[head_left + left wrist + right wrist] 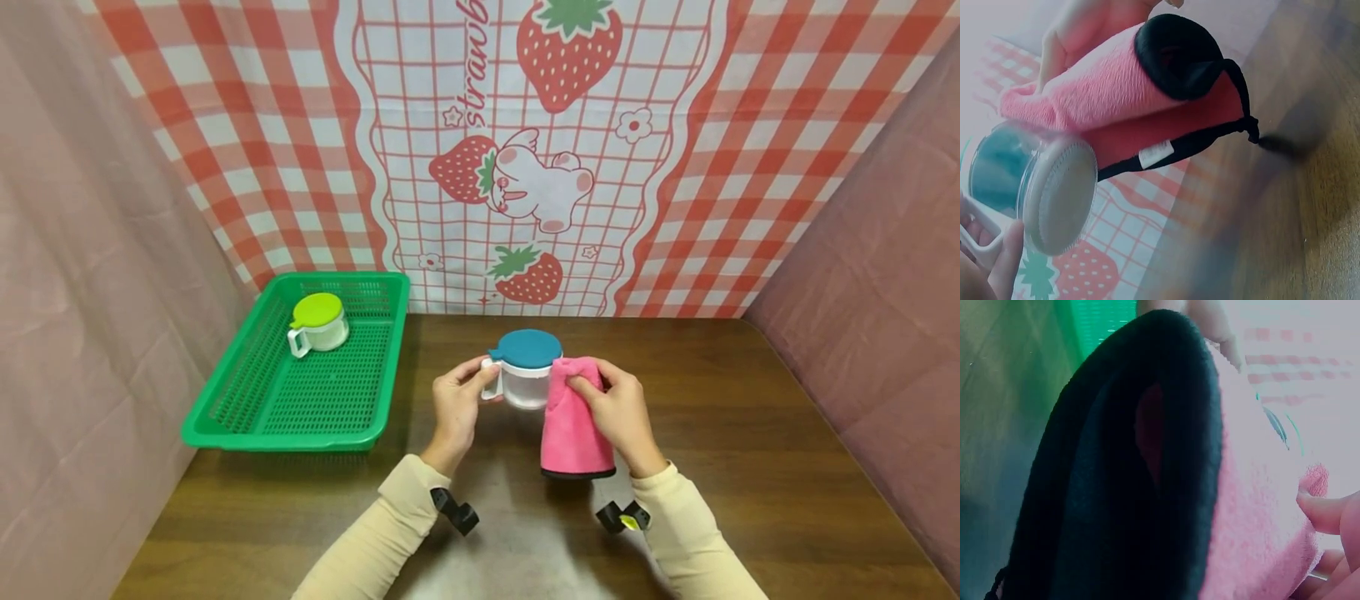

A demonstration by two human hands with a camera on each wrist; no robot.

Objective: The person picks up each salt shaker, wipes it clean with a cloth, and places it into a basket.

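Note:
My left hand (pixel 456 408) grips the white handle of a clear jar (pixel 525 388) with a blue lid (pixel 529 348), held up over the table. In the left wrist view the jar's round base (pixel 1063 197) faces the camera. A pink cloth (pixel 576 429) with a black edge hangs folded from my right hand (pixel 621 408), pinched between thumb and fingers, its upper part against the jar's right side. The right wrist view is mostly filled by the cloth's dark border (pixel 1116 456), with the right thumb (pixel 1325 512) pressing on the pink fabric.
At the left of the wooden table (pixel 712 433) stands a green basket (pixel 330 404). Inside it, near the back, sits a similar jar with a lime-green lid (pixel 317 310). A strawberry-print checked curtain (pixel 292 125) hangs behind, and pink curtains (pixel 862 250) close off both sides.

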